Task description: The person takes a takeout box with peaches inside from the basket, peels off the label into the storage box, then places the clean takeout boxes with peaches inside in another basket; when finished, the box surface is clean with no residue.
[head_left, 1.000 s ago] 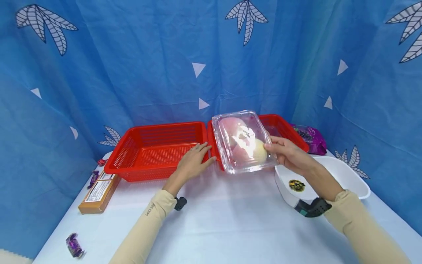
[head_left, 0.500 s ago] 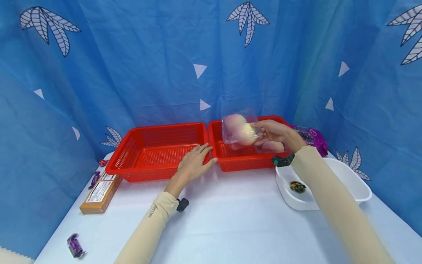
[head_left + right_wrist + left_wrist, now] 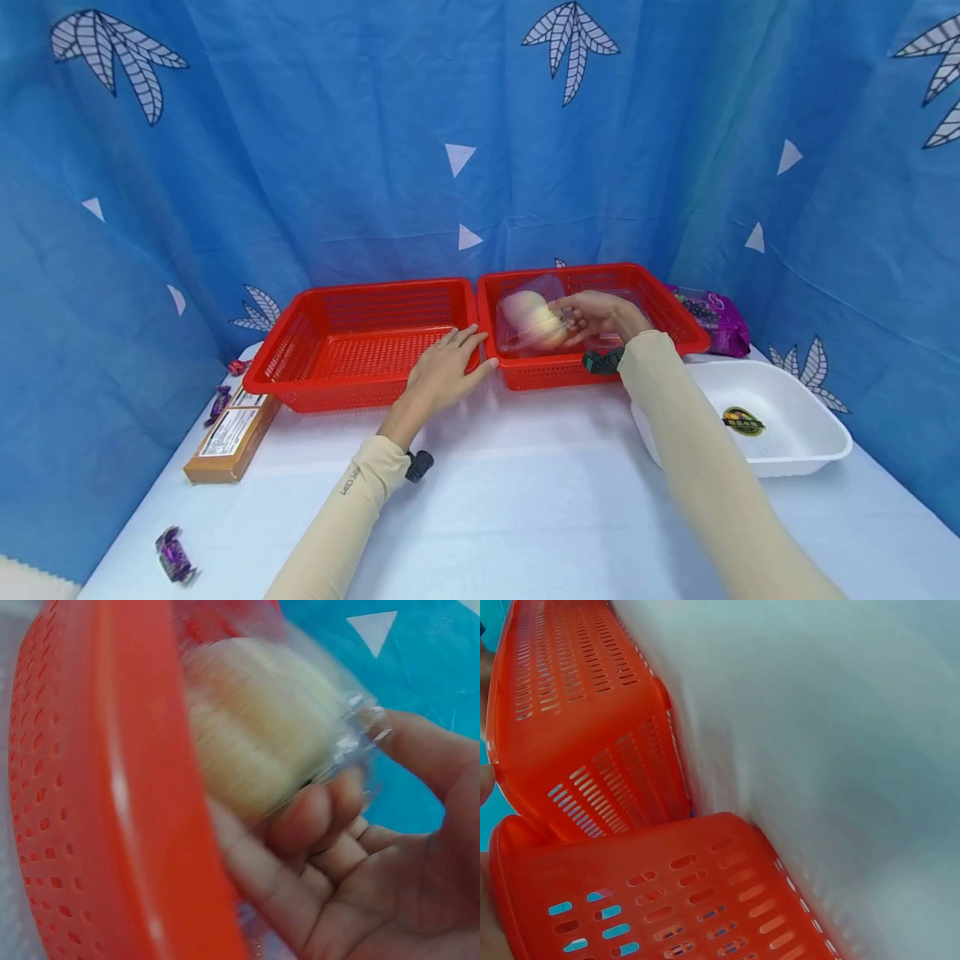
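Observation:
My right hand (image 3: pixel 596 312) pinches the edge of a clear plastic pack of peaches (image 3: pixel 531 319), thumb above and fingers curled beneath. The pack is tilted and inside the left part of the right red basket (image 3: pixel 551 372). Whether it touches the basket floor cannot be told. In the right wrist view the pale fruit (image 3: pixel 255 727) looks blurred behind crinkled plastic, beside the red rim (image 3: pixel 127 780). Fingers fairly straight, my left hand (image 3: pixel 442 371) rests on the adjoining rims of the right basket and the left red basket (image 3: pixel 330 393). Another clear pack is partly hidden behind my right hand.
At the right stands a white tub (image 3: pixel 817 417) with a round label inside. A purple bag (image 3: pixel 726 327) lies behind it. On the left are a brown box (image 3: pixel 231 446), a purple-wrapped candy (image 3: pixel 175 557) and smaller wrapped sweets (image 3: pixel 219 404). A blue curtain (image 3: pixel 360 167) hangs behind.
My right hand has carried the peach pack away from me, down and slightly left, from above the front rim into the right basket. My left hand has stayed put.

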Motion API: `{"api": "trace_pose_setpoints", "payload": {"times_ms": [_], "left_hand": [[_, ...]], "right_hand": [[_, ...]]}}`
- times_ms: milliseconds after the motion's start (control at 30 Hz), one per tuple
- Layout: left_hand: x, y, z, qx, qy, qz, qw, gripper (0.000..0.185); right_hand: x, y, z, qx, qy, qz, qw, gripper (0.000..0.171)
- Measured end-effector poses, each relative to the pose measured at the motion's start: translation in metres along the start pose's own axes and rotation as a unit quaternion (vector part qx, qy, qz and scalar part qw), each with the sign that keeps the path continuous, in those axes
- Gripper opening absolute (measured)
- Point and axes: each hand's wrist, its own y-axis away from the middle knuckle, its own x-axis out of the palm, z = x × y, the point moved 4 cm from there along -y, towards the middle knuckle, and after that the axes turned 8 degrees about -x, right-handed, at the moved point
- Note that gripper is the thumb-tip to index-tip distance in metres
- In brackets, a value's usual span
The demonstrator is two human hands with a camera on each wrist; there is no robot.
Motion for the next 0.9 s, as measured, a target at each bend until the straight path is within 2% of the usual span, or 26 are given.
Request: {"api": "trace_pose_setpoints", "payload": {"times_ms": [167,333,500,600,733,833,900], "left_hand": [[0.0,-0.001,-0.002,0.005,0.0,-0.004,1.0,0.067],[0.0,0.0,-0.001,0.002,0.001,-0.001,1.0,0.066],[0.0,0.0,-0.001,-0.002,0.011,0.007,0.9999,0.067],[-0.001,-0.001,0.0,-0.002,0.017,0.011,0.9998,0.067],[0.0,-0.001,0.001,-0.006,0.021,0.012,0.9997,0.067],[-0.001,-0.001,0.004,-0.005,0.032,0.015,0.9994,0.068],[-0.005,-0.001,0.007,0.003,0.081,0.01,0.9966,0.066]], "right_hand": [[-0.001,0.004,-0.004,0.029,0.024,-0.026,0.999,0.025],[0.0,0.01,-0.002,0.048,0.119,-0.03,0.991,0.03],[0.0,0.017,0.0,0.056,0.211,-0.066,0.974,0.033],[0.002,0.02,0.003,0.055,0.262,-0.088,0.96,0.035],[0.009,0.022,0.013,0.043,0.334,-0.089,0.937,0.036],[0.018,0.023,0.023,0.017,0.364,-0.079,0.928,0.04],[0.024,0.026,0.03,-0.017,0.381,-0.08,0.921,0.044]]}}
